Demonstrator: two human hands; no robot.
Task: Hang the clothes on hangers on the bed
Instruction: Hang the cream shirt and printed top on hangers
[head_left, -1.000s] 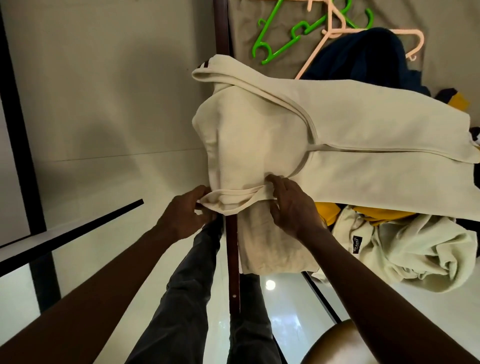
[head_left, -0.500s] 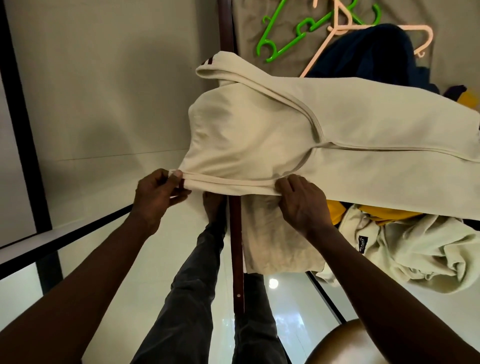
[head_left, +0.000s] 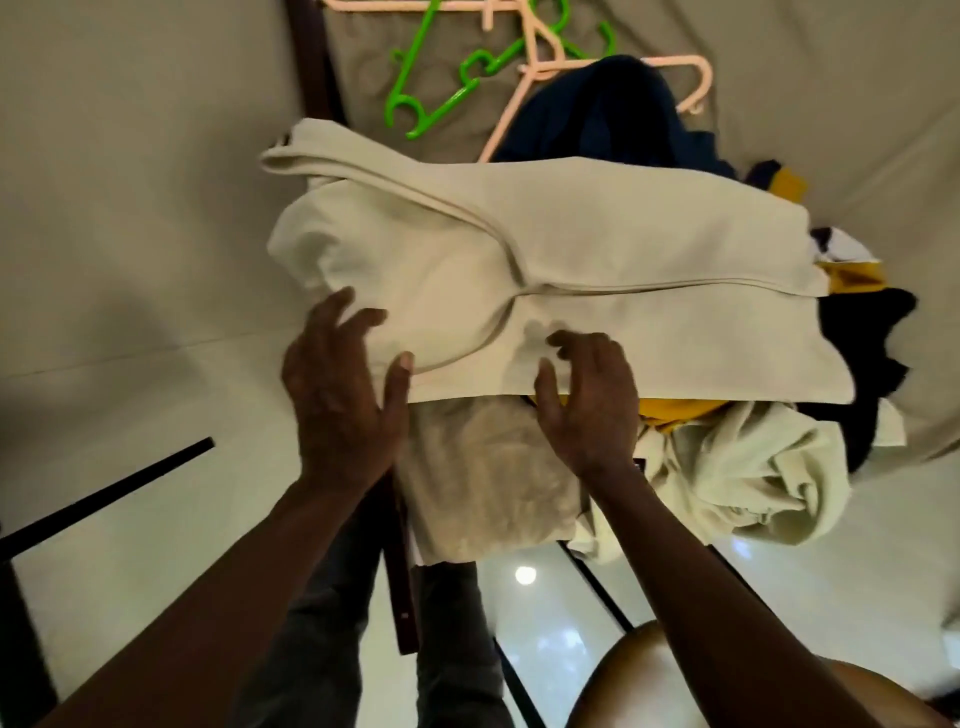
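A cream garment (head_left: 597, 249) lies folded across the corner of the bed (head_left: 857, 104), on top of other clothes. My left hand (head_left: 337, 395) hovers with spread fingers at its near left edge, thumb touching the hem. My right hand (head_left: 592, 400) rests at the near edge with fingers loosely bent on the fabric, holding nothing. A green hanger (head_left: 441, 88) and a pink hanger (head_left: 597, 67) lie on the bed beyond the garment. A dark navy garment (head_left: 602, 119) sits partly on the pink hanger.
A pale green crumpled garment (head_left: 737, 478) hangs off the bed edge at right, with yellow cloth (head_left: 670, 410) and dark clothes (head_left: 862, 343) under the cream one. The dark wooden bedpost (head_left: 402, 587) runs between my legs. Glossy white floor (head_left: 156, 467) lies to the left.
Both hands let go of the garment's hem, which I had stretched out, and now lie open over the folded near edge. The view moved closer to the bed.
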